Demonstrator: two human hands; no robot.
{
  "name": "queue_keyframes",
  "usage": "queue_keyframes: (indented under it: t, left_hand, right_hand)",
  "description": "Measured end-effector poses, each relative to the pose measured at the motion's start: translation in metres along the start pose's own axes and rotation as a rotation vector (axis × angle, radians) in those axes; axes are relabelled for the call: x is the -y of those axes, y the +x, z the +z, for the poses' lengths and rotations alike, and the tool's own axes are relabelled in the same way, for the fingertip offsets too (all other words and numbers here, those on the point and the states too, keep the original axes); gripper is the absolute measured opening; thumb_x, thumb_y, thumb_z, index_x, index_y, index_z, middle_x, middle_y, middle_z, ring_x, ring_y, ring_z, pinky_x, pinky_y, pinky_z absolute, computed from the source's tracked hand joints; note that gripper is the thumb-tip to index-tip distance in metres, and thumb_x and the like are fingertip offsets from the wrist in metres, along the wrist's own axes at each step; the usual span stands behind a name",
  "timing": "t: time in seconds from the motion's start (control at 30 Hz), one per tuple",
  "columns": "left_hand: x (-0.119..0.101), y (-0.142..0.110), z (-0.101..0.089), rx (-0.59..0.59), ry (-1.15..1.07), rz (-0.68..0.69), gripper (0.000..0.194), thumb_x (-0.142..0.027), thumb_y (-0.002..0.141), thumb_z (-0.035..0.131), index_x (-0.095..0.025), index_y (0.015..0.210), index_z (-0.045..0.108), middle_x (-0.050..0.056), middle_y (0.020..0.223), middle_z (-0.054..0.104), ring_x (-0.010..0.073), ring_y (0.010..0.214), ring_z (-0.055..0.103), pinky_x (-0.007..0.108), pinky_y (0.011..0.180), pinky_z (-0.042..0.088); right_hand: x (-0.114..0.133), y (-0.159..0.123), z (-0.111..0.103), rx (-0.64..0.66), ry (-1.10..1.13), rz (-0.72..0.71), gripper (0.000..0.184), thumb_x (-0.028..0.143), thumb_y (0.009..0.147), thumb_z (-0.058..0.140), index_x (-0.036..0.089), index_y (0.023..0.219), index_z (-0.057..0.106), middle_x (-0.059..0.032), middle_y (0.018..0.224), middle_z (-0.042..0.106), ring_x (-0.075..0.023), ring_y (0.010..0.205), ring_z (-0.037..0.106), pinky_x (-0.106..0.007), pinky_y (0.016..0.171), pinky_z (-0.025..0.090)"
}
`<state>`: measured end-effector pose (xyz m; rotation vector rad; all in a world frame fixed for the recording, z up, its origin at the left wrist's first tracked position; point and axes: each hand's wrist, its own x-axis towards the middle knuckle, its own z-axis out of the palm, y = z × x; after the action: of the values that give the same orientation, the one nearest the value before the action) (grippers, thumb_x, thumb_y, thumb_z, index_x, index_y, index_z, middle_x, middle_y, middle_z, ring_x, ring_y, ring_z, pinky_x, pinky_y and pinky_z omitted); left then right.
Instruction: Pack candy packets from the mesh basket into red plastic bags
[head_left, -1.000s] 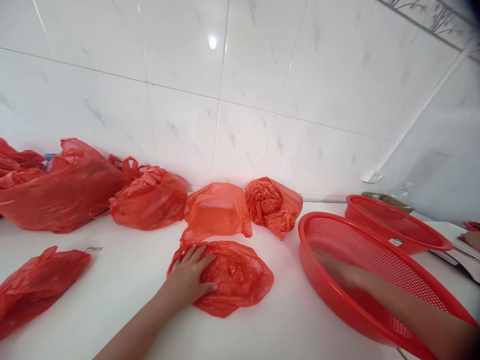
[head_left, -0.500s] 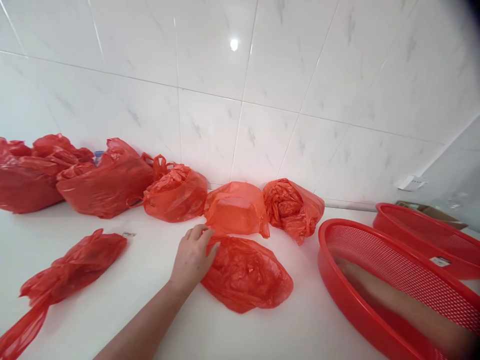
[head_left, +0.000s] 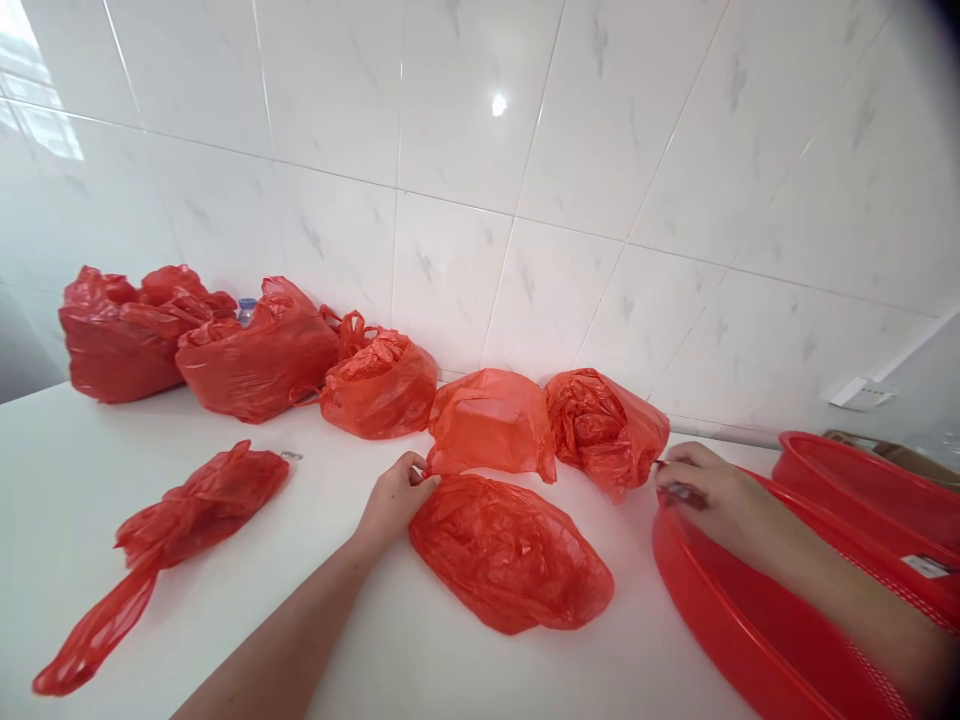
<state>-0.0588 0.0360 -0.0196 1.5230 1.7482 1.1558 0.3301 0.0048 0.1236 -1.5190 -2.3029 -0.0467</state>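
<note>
the step in hand looks like loading the nearest red plastic bag point(head_left: 517, 560), which lies by itself mid-table, set forward of the bags ranged along the table's point(head_left: 390, 660) far edge. the left hand point(head_left: 394, 500) pinches that bag's far left rim between thumb and fingers, seemingly to keep it steady and its mouth spread. the right hand point(head_left: 720, 490) is closed around a small dark item point(head_left: 684, 492), too blurred to identify, just above the left end of the front red basket point(head_left: 697, 590) at the table's right side. the pale red bag point(head_left: 491, 425) stands behind the loose one, and the crumpled red bag point(head_left: 600, 420) sits next to it on the far edge, close to the right hand's fingertips.

as i judge it, the next move calls for carrying the item leftward, clear of the basket's rim, then letting go of it over the bag's opening while the left hand maintains its pinch. the thin film could fold shut or slide on the smooth tabletop if that pinch slackens.
</note>
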Motion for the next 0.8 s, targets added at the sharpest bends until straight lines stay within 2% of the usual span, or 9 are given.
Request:
queue_keyframes:
  t: [0.1,0.17,0.27,0.37,0.47,0.57,0.63,0.7,0.8]
  left_hand:
    - [0.005,0.002,0.006,0.020,-0.115,0.030,0.018,-0.038,0.073,0.058,-0.024,0.082,0.053,-0.007,0.058,0.048,0.0112,0.052,0.045,0.021,0.051,0.031]
    - [0.005,0.003,0.007,0.021,-0.176,0.031,0.017,-0.036,0.072,0.059,-0.023,0.082,0.054,-0.008,0.057,0.047,0.0105,0.051,0.044,0.021,0.051,0.031]
    - [0.003,0.002,0.006,0.049,-0.262,0.035,0.017,-0.036,0.073,0.058,-0.022,0.081,0.054,-0.008,0.056,0.046,0.0099,0.050,0.042,0.021,0.050,0.031]
    - [0.001,0.002,0.004,0.089,-0.336,0.045,0.019,-0.038,0.074,0.058,-0.021,0.081,0.054,-0.008,0.054,0.045,0.0097,0.049,0.042,0.021,0.049,0.031]
    - [0.004,0.004,0.005,0.104,-0.370,0.046,0.021,-0.039,0.073,0.059,-0.020,0.081,0.055,-0.008,0.053,0.046,0.0097,0.048,0.043,0.021,0.049,0.031]
    - [0.008,0.006,0.008,0.108,-0.376,0.046,0.020,-0.038,0.073,0.059,-0.020,0.080,0.056,-0.007,0.055,0.049,0.0097,0.049,0.044,0.021,0.049,0.032]
    - [0.011,0.007,0.009,0.110,-0.378,0.045,0.020,-0.038,0.073,0.060,-0.020,0.081,0.056,-0.007,0.056,0.050,0.0099,0.049,0.045,0.021,0.050,0.033]
    - [0.013,0.008,0.010,0.112,-0.380,0.040,0.020,-0.038,0.073,0.060,-0.020,0.081,0.057,-0.006,0.057,0.051,0.0101,0.050,0.046,0.022,0.050,0.033]
    - [0.013,0.007,0.011,0.117,-0.386,0.034,0.020,-0.038,0.073,0.060,-0.020,0.082,0.057,-0.005,0.059,0.053,0.0108,0.052,0.048,0.022,0.050,0.034]
  right_hand:
    - [0.067,0.015,0.017,0.133,-0.032,-0.195,0.025,0.006,0.076,0.040,0.023,0.073,0.057,-0.0028,0.096,0.053,-0.0138,0.073,0.053,-0.026,0.061,0.041]
    - [0.098,0.021,0.039,0.177,-0.017,-0.309,0.029,-0.001,0.071,0.040,0.022,0.072,0.057,-0.0028,0.093,0.053,-0.0138,0.076,0.052,-0.024,0.059,0.038]
    - [0.124,0.027,0.078,0.262,-0.044,-0.420,0.029,-0.003,0.070,0.042,0.021,0.070,0.058,-0.0024,0.084,0.052,-0.0144,0.075,0.049,-0.024,0.057,0.035]
    - [0.133,0.029,0.103,0.374,-0.010,-0.426,0.035,-0.001,0.069,0.047,0.024,0.086,0.064,-0.0022,0.094,0.055,-0.0161,0.084,0.051,-0.025,0.062,0.039]
    - [0.131,0.031,0.101,0.440,0.148,-0.366,0.050,0.009,0.067,0.059,0.030,0.112,0.059,-0.0021,0.119,0.053,-0.0207,0.106,0.050,-0.029,0.082,0.044]
    - [0.116,0.031,0.077,0.324,0.189,-0.197,0.041,0.025,0.077,0.058,0.032,0.117,0.057,-0.0018,0.129,0.050,-0.0226,0.114,0.049,-0.035,0.093,0.042]
    - [0.095,0.027,0.058,0.221,0.146,-0.040,0.033,0.034,0.082,0.051,0.034,0.114,0.057,-0.0015,0.128,0.051,-0.0232,0.110,0.052,-0.038,0.091,0.044]
    - [0.066,0.019,0.040,0.143,0.089,0.125,0.029,0.043,0.083,0.049,0.034,0.109,0.058,-0.0022,0.123,0.054,-0.0242,0.100,0.058,-0.038,0.080,0.048]
    - [0.016,-0.002,0.019,0.055,0.017,0.287,0.023,0.048,0.082,0.048,0.031,0.089,0.060,-0.0061,0.108,0.062,-0.0270,0.088,0.062,-0.039,0.069,0.048]
